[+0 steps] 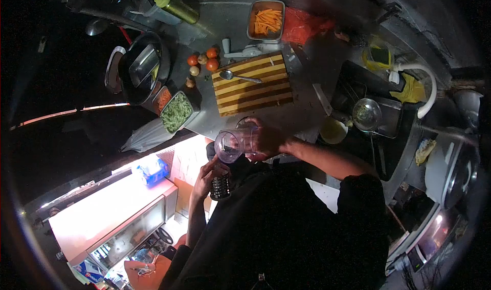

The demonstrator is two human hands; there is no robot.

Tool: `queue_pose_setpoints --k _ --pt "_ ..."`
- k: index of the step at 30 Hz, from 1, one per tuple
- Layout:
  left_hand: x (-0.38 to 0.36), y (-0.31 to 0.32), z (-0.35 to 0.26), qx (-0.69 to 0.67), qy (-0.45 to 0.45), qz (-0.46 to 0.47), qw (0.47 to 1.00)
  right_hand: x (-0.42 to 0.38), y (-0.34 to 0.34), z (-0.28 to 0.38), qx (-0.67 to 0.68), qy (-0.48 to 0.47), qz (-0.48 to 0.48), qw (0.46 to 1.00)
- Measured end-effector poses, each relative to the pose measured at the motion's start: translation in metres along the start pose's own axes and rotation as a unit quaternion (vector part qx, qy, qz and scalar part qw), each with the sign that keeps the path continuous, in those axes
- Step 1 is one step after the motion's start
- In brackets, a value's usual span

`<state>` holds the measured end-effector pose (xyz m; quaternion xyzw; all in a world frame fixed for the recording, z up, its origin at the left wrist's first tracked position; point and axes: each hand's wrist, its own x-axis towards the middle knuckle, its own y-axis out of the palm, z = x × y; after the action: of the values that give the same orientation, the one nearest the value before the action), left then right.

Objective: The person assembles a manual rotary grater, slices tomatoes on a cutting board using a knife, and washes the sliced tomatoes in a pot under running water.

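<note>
Close to my body, my right hand (268,140) is wrapped round a clear plastic cup-like container (229,146), tilted so its round opening faces left. My left hand (203,179) is just below that opening, its fingers closed on a dark metal cylinder with rows of holes (221,187), like a grater drum. One left fingertip is right at the container's rim. In front of my hands lies a striped wooden cutting board (253,93) with a metal spoon (239,76) on it.
Tomatoes and onions (203,59) sit left of the board, near a tray of shredded greens (177,112). Behind it are a tray of carrot sticks (268,21) and a red bag (304,26). A knife (322,99) and a sink with a strainer (367,114) are at right.
</note>
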<state>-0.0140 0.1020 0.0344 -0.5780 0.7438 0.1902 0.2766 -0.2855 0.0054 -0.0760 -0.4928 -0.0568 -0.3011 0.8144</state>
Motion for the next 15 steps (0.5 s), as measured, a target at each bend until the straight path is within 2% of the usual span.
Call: queue_pose_setpoints --k 2,5,8,11,13,14,15 --pt "0.002 -0.004 0.006 0.006 0.001 -0.005 1.0 -0.001 -0.005 -0.001 0.023 -0.01 0.019 0.999" --pt "0.001 0.002 -0.006 0.004 -0.008 -0.005 1.0 0.0 0.0 -0.001 0.027 0.025 0.097 0.995" --pt "0.001 0.003 -0.01 -0.005 -0.023 0.001 1.0 -0.005 0.006 0.001 0.036 0.019 0.017 0.999" --pt "0.002 -0.003 -0.008 0.004 -0.006 0.006 1.0 -0.034 -0.016 -0.01 0.066 0.031 0.095 0.993" --pt "0.003 -0.007 -0.006 0.002 0.018 0.004 1.0 -0.075 -0.014 -0.017 0.074 -0.012 -0.047 0.996" --pt "0.003 -0.009 -0.004 -0.007 0.031 -0.002 0.999 -0.099 -0.03 -0.022 0.002 0.035 0.177 0.984" --pt "0.005 -0.011 -0.001 -0.02 0.044 -0.01 0.999 -0.124 -0.055 -0.018 -0.044 0.088 0.285 0.954"
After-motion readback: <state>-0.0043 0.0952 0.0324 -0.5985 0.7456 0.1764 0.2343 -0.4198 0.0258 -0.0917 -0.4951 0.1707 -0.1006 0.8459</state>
